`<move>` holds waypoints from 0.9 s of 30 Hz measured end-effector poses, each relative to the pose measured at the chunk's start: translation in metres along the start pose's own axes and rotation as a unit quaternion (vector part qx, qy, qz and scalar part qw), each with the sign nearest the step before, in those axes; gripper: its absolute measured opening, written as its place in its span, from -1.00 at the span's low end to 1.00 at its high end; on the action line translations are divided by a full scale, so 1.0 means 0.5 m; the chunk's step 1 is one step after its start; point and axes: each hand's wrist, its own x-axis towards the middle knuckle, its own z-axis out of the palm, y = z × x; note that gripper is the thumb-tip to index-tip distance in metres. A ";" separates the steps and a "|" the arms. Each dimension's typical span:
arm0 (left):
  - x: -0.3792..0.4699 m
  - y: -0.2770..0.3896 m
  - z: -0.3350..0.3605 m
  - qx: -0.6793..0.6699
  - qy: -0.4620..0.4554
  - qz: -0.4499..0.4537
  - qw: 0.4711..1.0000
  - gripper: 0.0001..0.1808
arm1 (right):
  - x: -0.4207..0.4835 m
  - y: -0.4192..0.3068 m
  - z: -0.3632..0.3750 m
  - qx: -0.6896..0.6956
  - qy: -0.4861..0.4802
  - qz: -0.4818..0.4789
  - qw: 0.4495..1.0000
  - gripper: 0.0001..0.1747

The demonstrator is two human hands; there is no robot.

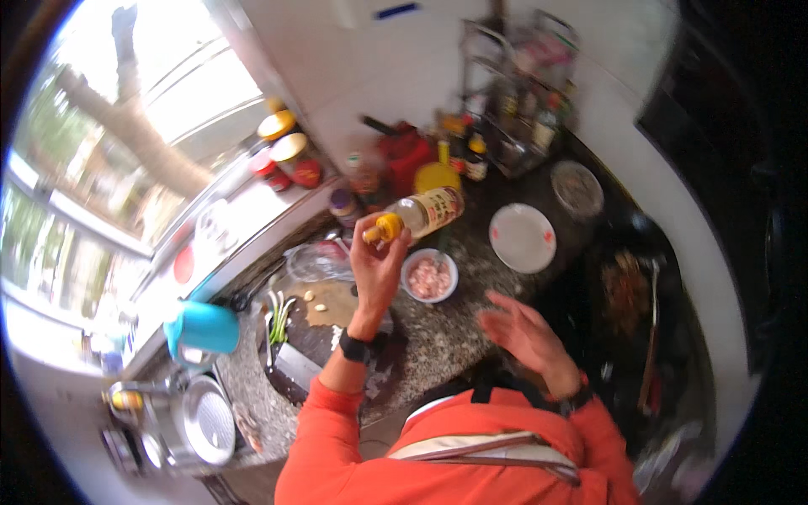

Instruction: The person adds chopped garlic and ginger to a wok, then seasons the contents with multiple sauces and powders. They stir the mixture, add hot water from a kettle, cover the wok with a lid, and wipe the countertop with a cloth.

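My left hand (pixel 379 268) grips a clear bottle (pixel 416 214) by its yellow cap (pixel 388 226). The bottle bears a label with writing, is tilted and hangs above the back of the counter. Just below and to its right stands a small white bowl (pixel 431 276) of pink diced raw meat with a utensil in it. My right hand (pixel 521 331) is empty, its fingers apart and a little blurred, to the right of that bowl. Under my left forearm lies a dark cutting board (pixel 297 372) with a cleaver (pixel 298 366), spring onions (pixel 278 319) and garlic cloves (pixel 320 308).
A white plate (pixel 522 238) sits right of the bowl. Further right is a wok (pixel 622 303) with browned food and a spatula (pixel 650 341). Bottles and a condiment rack (pixel 511 139) fill the back corner. At left are a blue pitcher (pixel 205 328) and a sink with a metal colander (pixel 211 420).
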 end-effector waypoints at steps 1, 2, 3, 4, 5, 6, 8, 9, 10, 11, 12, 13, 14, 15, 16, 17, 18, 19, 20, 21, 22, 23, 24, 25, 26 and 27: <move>-0.028 0.001 0.034 -0.020 -0.046 -0.017 0.999 -0.68 | 0.031 0.006 0.011 0.061 -0.039 -0.010 0.997 -0.26; -0.069 -0.001 0.073 -0.072 -0.046 -0.068 0.994 -0.65 | 0.056 0.011 0.019 0.143 -0.010 -0.004 0.990 -0.28; -0.101 -0.002 0.103 -0.042 -0.075 -0.077 0.993 -0.63 | 0.075 0.014 0.022 0.212 -0.011 -0.038 0.976 -0.30; -0.131 -0.006 0.133 -0.025 -0.110 -0.078 0.991 -0.61 | 0.073 0.012 0.019 0.276 -0.029 -0.072 0.958 -0.33; -0.162 -0.008 0.160 -0.028 -0.135 -0.097 0.986 -0.58 | 0.067 0.010 0.011 0.268 -0.048 -0.114 0.955 -0.40; -0.189 -0.010 0.181 -0.043 -0.166 -0.118 0.978 -0.56 | 0.055 0.005 0.001 0.276 0.005 -0.121 0.954 -0.48; -0.209 -0.018 0.204 0.013 -0.255 -0.102 0.962 -0.40 | 0.007 -0.015 -0.024 0.243 0.063 -0.148 0.957 -0.51; -0.223 -0.022 0.215 -0.019 -0.275 -0.129 0.953 -0.31 | -0.027 -0.027 -0.035 0.241 0.064 -0.196 0.948 -0.55; -0.233 -0.028 0.220 -0.047 -0.286 -0.156 0.944 -0.22 | -0.056 -0.051 -0.052 0.207 0.126 -0.250 0.938 -0.56; -0.238 -0.036 0.220 -0.018 -0.333 -0.144 0.932 -0.10 | -0.089 -0.080 -0.071 0.178 0.200 -0.288 0.919 -0.56; -0.245 -0.046 0.219 -0.019 -0.357 -0.160 0.920 -0.11 | -0.126 -0.114 -0.091 0.104 0.236 -0.378 0.889 -0.57; -0.253 -0.058 0.215 -0.018 -0.378 -0.177 0.909 -0.12 | -0.166 -0.145 -0.109 -0.027 0.319 -0.470 0.822 -0.59; -0.261 -0.070 0.208 -0.013 -0.394 -0.192 0.899 -0.14 | -0.216 -0.182 -0.127 -0.181 0.434 -0.475 0.744 -0.58; -0.274 -0.081 0.200 -0.009 -0.405 -0.225 0.886 -0.18 | -0.244 -0.218 -0.145 -0.210 0.483 -0.518 0.674 -0.57; -0.288 -0.092 0.194 -0.011 -0.406 -0.237 0.882 -0.26 | -0.280 -0.243 -0.159 -0.261 0.474 -0.547 0.638 -0.59; -0.304 -0.102 0.187 -0.010 -0.412 -0.272 0.869 -0.31 | -0.308 -0.265 -0.171 -0.315 0.447 -0.564 0.618 -0.60; -0.317 -0.111 0.179 0.001 -0.415 -0.322 0.851 -0.35 | -0.318 -0.285 -0.187 -0.367 0.472 -0.533 0.598 -0.56; -0.325 -0.119 0.171 0.023 -0.440 -0.336 0.832 -0.41 | -0.323 -0.300 -0.201 -0.425 0.498 -0.484 0.581 -0.52; -0.330 -0.123 0.160 0.026 -0.468 -0.324 0.822 -0.42 | -0.328 -0.305 -0.211 -0.455 0.543 -0.417 0.570 -0.48; -0.330 -0.128 0.153 0.042 -0.494 -0.326 0.805 -0.42 | -0.329 -0.306 -0.218 -0.405 0.501 -0.468 0.604 -0.55; -0.331 -0.133 0.147 0.062 -0.511 -0.339 0.788 -0.43 | -0.332 -0.309 -0.224 -0.440 0.516 -0.473 0.563 -0.57; -0.330 -0.137 0.141 0.071 -0.517 -0.320 0.791 -0.46 | -0.334 -0.310 -0.230 -0.465 0.539 -0.454 0.535 -0.60; -0.329 -0.138 0.133 0.088 -0.519 -0.314 0.790 -0.49 | -0.337 -0.307 -0.235 -0.476 0.569 -0.438 0.507 -0.62; -0.329 -0.139 0.129 0.095 -0.515 -0.312 0.793 -0.50 | -0.337 -0.307 -0.241 -0.492 0.565 -0.433 0.502 -0.62; -0.327 -0.141 0.125 0.101 -0.511 -0.305 0.797 -0.52 | -0.339 -0.306 -0.248 -0.457 0.562 -0.452 0.520 -0.62; -0.325 -0.143 0.122 0.095 -0.507 -0.309 0.799 -0.52 | -0.340 -0.311 -0.256 -0.428 0.546 -0.479 0.539 -0.63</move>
